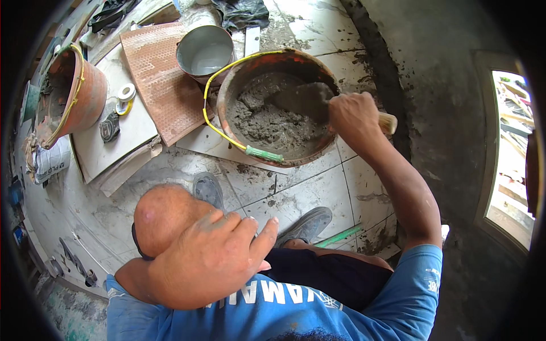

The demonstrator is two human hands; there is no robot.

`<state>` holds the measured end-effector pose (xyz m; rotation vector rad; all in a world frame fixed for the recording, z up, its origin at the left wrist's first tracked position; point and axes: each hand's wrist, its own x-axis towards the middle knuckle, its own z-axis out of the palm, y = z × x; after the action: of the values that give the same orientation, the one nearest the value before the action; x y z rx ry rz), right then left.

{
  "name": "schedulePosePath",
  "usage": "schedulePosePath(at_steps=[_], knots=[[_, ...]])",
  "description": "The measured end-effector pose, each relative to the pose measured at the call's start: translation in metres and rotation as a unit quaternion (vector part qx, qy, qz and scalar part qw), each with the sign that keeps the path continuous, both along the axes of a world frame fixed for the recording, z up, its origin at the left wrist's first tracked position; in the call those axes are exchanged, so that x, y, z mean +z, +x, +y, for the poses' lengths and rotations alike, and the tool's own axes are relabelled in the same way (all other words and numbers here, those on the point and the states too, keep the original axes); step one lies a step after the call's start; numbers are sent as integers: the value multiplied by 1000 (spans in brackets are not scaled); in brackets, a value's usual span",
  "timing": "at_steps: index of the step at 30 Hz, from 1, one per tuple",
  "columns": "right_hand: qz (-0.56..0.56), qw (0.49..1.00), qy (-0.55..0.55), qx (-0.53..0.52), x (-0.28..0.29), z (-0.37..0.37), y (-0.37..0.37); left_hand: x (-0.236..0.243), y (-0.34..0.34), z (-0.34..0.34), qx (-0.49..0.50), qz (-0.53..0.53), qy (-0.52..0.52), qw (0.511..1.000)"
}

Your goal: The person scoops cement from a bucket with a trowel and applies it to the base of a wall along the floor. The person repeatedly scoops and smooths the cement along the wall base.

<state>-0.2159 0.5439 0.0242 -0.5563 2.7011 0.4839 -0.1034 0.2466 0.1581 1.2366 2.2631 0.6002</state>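
Nearest, the left hand (213,258) hung above the bent left knee (165,219), half open, its fingers loosely curled and the index finger reaching out a little from the rest. Nothing showed in its grasp; whether it touched the knee could not be told.

Beyond it, the shoes (310,223) stood on mud-spattered floor tiles (315,193).

Past them sat the big bucket (284,64), its yellow wire handle (209,116) lying down to the near left. Wet mortar (267,125) filled its lower part. The right hand (355,116) was over the right rim, its fingers wrapped around the trowel (304,101), whose wooden butt stuck out behind the fist. The blade lay in the bucket against the mortar.

The step in hand seemed to be stirring or scooping the mortar; the next move would call for a firm wrist and a blade kept clear of the bucket wall.

Farther off, a smaller pail (189,44) stood beside a reddish textured panel (151,79).
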Motion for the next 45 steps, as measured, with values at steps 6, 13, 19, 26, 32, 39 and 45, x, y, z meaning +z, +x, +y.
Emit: schedulePosePath(at_steps=[6, 13, 19, 26, 32, 39, 45], knots=[[-183, 977, -99, -36, -10, -18, 18, -1, 0, -35, 34, -15, 30, 999], [-186, 954, -200, -119, -10, 42, 25, -7, -8, -47, 20, -17, 47, 999], [-117, 961, -212, -135, -15, 40, 30, -4, -9, -41, 19, -24, 33, 999], [-52, 957, -241, -151, -10, 18, 31, -2, -5, -38, 20, -18, 16, 1000], [-39, 950, -252, -181, -1, 49, 59, 1, -7, -24, 13, -18, -10, 1000], [29, 910, -213, -354, 13, 128, 183, -6, -2, -14, 54, 21, -66, 996], [53, 886, -110, -447, 3, 173, 283, -11, -6, 18, 68, 48, -150, 985]])
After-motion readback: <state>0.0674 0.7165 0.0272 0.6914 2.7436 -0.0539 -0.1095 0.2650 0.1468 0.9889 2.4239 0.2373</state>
